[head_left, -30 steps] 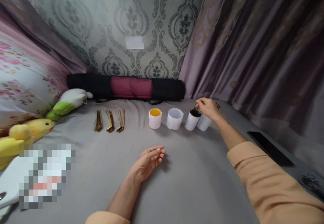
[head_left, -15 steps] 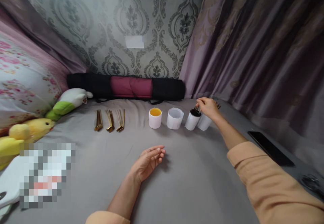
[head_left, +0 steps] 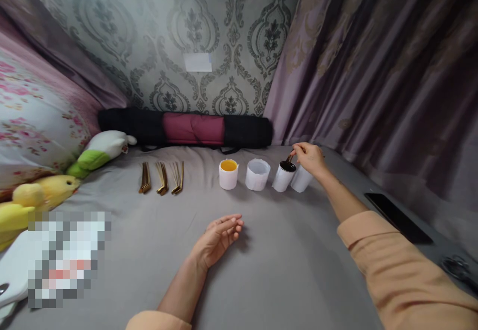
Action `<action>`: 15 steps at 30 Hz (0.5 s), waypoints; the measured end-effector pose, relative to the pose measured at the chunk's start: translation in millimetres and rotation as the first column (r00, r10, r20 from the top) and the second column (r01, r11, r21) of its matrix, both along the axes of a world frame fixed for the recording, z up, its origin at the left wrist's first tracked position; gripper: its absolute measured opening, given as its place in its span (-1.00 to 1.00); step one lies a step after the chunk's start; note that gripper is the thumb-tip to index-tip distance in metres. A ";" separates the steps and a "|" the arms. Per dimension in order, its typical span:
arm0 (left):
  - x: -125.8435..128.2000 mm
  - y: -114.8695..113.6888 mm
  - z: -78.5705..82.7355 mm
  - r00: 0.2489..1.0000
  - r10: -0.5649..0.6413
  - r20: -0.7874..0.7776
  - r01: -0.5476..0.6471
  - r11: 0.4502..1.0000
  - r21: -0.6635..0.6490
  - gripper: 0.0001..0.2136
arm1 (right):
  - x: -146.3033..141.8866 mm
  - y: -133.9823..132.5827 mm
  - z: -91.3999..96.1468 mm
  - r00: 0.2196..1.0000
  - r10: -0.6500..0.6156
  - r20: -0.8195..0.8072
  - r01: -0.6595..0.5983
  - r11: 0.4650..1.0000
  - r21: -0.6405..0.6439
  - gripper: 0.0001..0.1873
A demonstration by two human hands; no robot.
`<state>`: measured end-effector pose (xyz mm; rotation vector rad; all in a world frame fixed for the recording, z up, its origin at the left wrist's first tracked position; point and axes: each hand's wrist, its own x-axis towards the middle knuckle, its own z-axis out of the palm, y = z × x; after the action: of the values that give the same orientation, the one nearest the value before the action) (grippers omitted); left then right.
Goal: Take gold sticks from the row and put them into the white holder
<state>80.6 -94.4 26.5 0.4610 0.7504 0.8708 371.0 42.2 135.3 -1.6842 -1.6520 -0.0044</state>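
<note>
My right hand (head_left: 309,157) pinches thin dark sticks (head_left: 289,158) at the mouth of a white cup with a dark inside (head_left: 283,180). Their lower ends are hidden in that cup. Another white cup (head_left: 300,180) stands close on its right, partly covered by my hand. To the left are a wide white cup (head_left: 257,176) and a white cup with a yellow-orange inside (head_left: 228,177). My left hand (head_left: 221,239) rests on the grey sheet, fingers loosely stretched and holding nothing. Three bunches of thin golden bent sticks, left (head_left: 145,177), middle (head_left: 163,178) and right (head_left: 178,178), lie farther left.
A black and maroon roll-shaped bag (head_left: 194,129) lies along the wall. Plush toys (head_left: 52,194) and a white object (head_left: 17,263) beside a blurred patch sit at the left. On the right are a flat black phone-like object (head_left: 398,218) and purple curtains (head_left: 358,71).
My right hand has shifted slightly, and the sticks in its fingers now lean more over the dark-lined cup's rim. My left hand and the golden bunches stay in place.
</note>
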 end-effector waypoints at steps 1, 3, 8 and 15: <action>0.1 0.1 -0.3 1.000 0.000 0.001 0.000 1.000 0.002 -0.76 | -0.2 -1.0 0.8 1.000 0.000 -0.007 0.000 1.000 0.004 -0.74; 0.3 0.2 -0.7 1.000 -0.003 0.004 0.003 1.000 0.005 -0.76 | -0.5 -3.3 1.8 1.000 -0.003 -0.022 0.003 1.000 0.010 -0.73; -0.1 0.4 -1.9 1.000 -0.005 0.008 0.005 1.000 0.006 -0.76 | -0.1 -10.4 -3.3 0.996 -0.005 -0.091 0.009 0.999 0.038 -0.72; 0.6 2.2 -7.5 0.999 0.007 0.041 -0.008 1.000 0.017 -0.77 | -59.8 -60.7 17.7 0.779 0.223 -0.587 -0.331 0.940 -0.082 -0.72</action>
<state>81.2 -92.2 19.0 0.4546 0.7079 0.8918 311.2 -18.5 153.1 -1.3571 -1.4354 0.7524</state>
